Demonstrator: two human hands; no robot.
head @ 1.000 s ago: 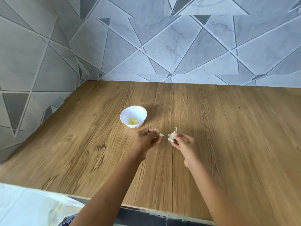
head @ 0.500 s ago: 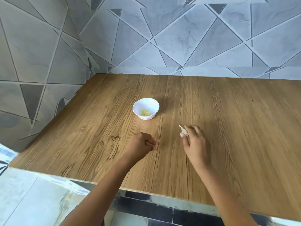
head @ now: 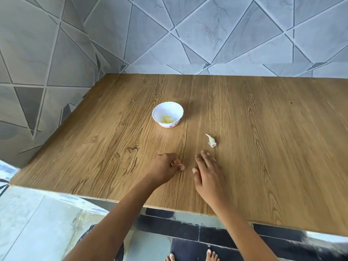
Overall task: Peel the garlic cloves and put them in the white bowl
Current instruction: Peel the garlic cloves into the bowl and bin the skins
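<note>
white bowl [head: 176, 110]: stands upright on the table [head: 273, 147], about midway between the far edge and the near edge, closer to the left edge than to the right one.
inside the bowl: a small heap of pale yellow peeled cloves [head: 166, 119] lies on the bottom; most of the bowl's inner wall is bare white.
garlic clove [head: 211, 141]: lies on the table outside the bowl, to the right of it and closer to the near edge; it is whitish, and a thin pointed tip of skin sticks up at its far end. nothing touches it.
left hand [head: 165, 167]: is low over the table near the near edge, fingers curled in, thumb tip against the forefinger. i cannot tell if something small is pinched between them or nothing.
right hand [head: 207, 176]: is just beside the left one, palm down, fingers straight and a little spread, holding nothing. its fingertips point toward the garlic clove but are apart from it.
behind the table: grey tiled wall [head: 207, 34] meets the far edge and the left edge.
</note>
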